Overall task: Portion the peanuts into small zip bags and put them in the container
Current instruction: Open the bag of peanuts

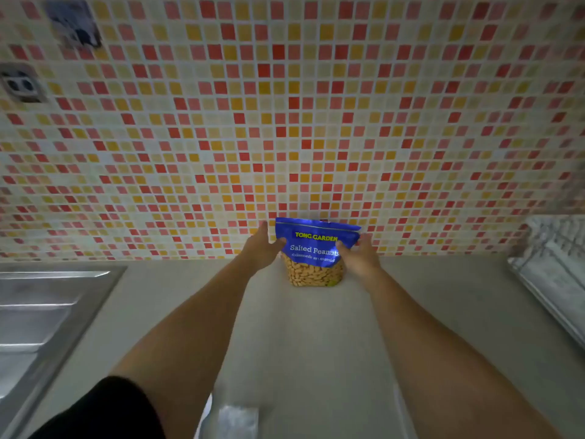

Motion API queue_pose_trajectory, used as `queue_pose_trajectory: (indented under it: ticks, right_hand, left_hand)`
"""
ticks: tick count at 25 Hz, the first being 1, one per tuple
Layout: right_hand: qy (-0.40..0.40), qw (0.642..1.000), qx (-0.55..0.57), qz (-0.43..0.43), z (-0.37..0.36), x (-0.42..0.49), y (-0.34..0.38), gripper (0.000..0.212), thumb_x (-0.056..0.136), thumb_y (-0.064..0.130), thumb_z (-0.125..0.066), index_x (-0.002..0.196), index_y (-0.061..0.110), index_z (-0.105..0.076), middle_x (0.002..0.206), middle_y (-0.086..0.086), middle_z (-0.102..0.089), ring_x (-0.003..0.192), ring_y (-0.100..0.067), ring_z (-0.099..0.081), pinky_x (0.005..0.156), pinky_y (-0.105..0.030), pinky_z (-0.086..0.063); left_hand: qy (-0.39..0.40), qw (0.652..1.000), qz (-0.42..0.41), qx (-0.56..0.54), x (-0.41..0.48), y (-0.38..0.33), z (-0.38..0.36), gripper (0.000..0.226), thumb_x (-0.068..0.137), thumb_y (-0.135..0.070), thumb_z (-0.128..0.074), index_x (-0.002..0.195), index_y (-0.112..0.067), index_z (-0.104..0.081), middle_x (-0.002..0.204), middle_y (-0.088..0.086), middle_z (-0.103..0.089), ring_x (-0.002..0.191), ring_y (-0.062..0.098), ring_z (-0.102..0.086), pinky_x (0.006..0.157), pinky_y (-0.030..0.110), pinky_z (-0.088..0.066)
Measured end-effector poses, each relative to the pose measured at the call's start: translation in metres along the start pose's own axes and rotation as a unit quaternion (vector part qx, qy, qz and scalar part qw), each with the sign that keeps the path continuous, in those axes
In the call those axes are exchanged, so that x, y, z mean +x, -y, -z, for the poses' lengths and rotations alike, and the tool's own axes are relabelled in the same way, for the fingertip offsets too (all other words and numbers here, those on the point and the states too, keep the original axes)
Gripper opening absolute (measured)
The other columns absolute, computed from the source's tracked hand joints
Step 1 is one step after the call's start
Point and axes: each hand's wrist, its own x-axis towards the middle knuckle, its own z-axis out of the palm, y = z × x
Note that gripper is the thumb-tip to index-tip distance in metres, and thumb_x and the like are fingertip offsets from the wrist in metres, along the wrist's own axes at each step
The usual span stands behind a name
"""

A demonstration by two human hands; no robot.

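A blue pouch of salted peanuts (315,248) stands upright on the grey counter against the tiled wall, its clear lower window showing the nuts. My left hand (264,248) grips the pouch's left edge, thumb on the front. My right hand (357,253) grips its right edge the same way. Both arms are stretched far forward. At the bottom edge lies something clear and shiny (234,421), perhaps plastic bags, too blurred to tell.
A steel sink drainboard (38,315) fills the left side. A foil-covered surface (557,267) sits at the right edge. The grey counter (310,343) runs between them. Wall sockets (20,85) are mounted at the upper left of the mosaic wall.
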Motion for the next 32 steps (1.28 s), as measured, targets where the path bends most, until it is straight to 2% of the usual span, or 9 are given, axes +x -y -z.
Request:
queue_pose_trajectory:
  ticks: [4, 9, 13, 15, 18, 21, 26, 28, 32]
  right_hand:
    - [-0.01, 0.995, 0.099, 0.002, -0.005, 0.016, -0.015, 0.037, 0.087, 0.013, -0.061, 0.121, 0.004, -0.049, 0.107, -0.006, -0.06, 0.097, -0.018, -0.056, 0.085, -0.031, -0.043]
    - [0.028, 0.998, 0.054, 0.024, 0.008, 0.012, -0.044, 0.041, 0.074, 0.032, -0.071, 0.104, 0.005, -0.064, 0.098, -0.016, -0.069, 0.092, -0.031, -0.065, 0.087, -0.048, -0.051]
    - [0.059, 0.993, 0.091, 0.057, 0.026, -0.021, -0.035, 0.025, 0.084, 0.01, -0.066, 0.107, 0.0, -0.062, 0.098, -0.014, -0.066, 0.092, -0.028, -0.063, 0.076, -0.032, -0.053]
    - [0.096, 0.991, 0.057, 0.068, 0.037, -0.035, -0.03, 0.023, 0.087, 0.009, -0.063, 0.108, 0.001, -0.062, 0.097, -0.014, -0.065, 0.088, -0.024, -0.061, 0.067, -0.022, -0.052]
    - [0.159, 0.985, 0.038, 0.054, 0.051, -0.068, -0.037, 0.019, 0.088, 0.01, -0.061, 0.107, 0.01, -0.061, 0.1, -0.013, -0.064, 0.089, -0.022, -0.061, 0.072, -0.029, -0.053]
    - [0.217, 0.975, 0.013, 0.038, 0.058, -0.1, -0.043, 0.02, 0.09, 0.008, -0.056, 0.111, 0.008, -0.058, 0.093, -0.009, -0.062, 0.078, -0.012, -0.059, 0.062, -0.015, -0.052]
    - [0.295, 0.955, -0.007, 0.013, 0.063, -0.135, -0.038, 0.017, 0.092, 0.008, -0.055, 0.108, 0.011, -0.057, 0.097, -0.008, -0.059, 0.084, -0.012, -0.06, 0.063, -0.01, -0.053]
    - [0.281, 0.959, -0.023, 0.013, 0.064, -0.146, -0.038, 0.02, 0.089, 0.013, -0.06, 0.109, 0.012, -0.056, 0.105, -0.009, -0.057, 0.098, -0.019, -0.061, 0.069, -0.017, -0.055]
    - [0.079, 0.99, -0.114, 0.041, 0.069, -0.169, -0.03, 0.053, 0.08, 0.04, -0.068, 0.116, 0.009, -0.045, 0.104, -0.002, -0.048, 0.098, -0.016, -0.052, 0.069, -0.024, -0.043]
  left_hand:
    - [-0.033, 0.986, -0.026, -0.159, 0.012, 0.0, -0.009, 0.067, 0.088, -0.012, -0.061, 0.144, -0.012, -0.025, 0.122, 0.007, -0.052, 0.113, 0.022, -0.053, 0.089, 0.035, -0.048]
    - [0.008, 0.994, -0.103, 0.035, 0.005, 0.003, 0.0, 0.025, 0.087, -0.017, -0.064, 0.106, -0.001, -0.064, 0.095, 0.011, -0.064, 0.086, 0.018, -0.055, 0.059, 0.017, -0.04]
    - [0.05, 0.973, -0.186, 0.125, -0.03, -0.004, 0.02, 0.025, 0.089, -0.019, -0.061, 0.102, 0.001, -0.067, 0.094, 0.014, -0.069, 0.083, 0.016, -0.056, 0.061, 0.02, -0.04]
    - [0.072, 0.967, -0.203, 0.138, -0.057, -0.006, 0.028, 0.024, 0.089, -0.018, -0.061, 0.102, 0.002, -0.067, 0.085, 0.007, -0.065, 0.078, 0.013, -0.057, 0.061, 0.015, -0.043]
    - [0.098, 0.96, -0.204, 0.167, -0.109, 0.002, 0.023, 0.019, 0.089, -0.018, -0.06, 0.091, 0.0, -0.065, 0.076, 0.007, -0.062, 0.065, 0.011, -0.055, 0.058, 0.022, -0.043]
    - [0.11, 0.957, -0.202, 0.175, -0.157, 0.01, 0.014, 0.012, 0.085, -0.016, -0.063, 0.079, -0.006, -0.061, 0.074, 0.007, -0.063, 0.066, 0.016, -0.056, 0.063, 0.027, -0.045]
    - [0.118, 0.965, -0.181, 0.15, -0.209, 0.023, 0.0, 0.019, 0.081, -0.015, -0.068, 0.07, -0.012, -0.053, 0.061, -0.007, -0.053, 0.057, 0.006, -0.049, 0.051, 0.009, -0.035]
    - [0.12, 0.972, -0.162, 0.122, -0.22, 0.026, -0.003, 0.016, 0.082, -0.016, -0.068, 0.074, -0.012, -0.054, 0.071, -0.002, -0.061, 0.063, 0.006, -0.055, 0.05, 0.006, -0.039]
    - [0.147, 0.98, -0.126, 0.042, -0.226, 0.027, -0.005, 0.016, 0.087, -0.027, -0.063, 0.096, -0.014, -0.064, 0.091, -0.002, -0.069, 0.083, 0.009, -0.065, 0.068, 0.019, -0.052]
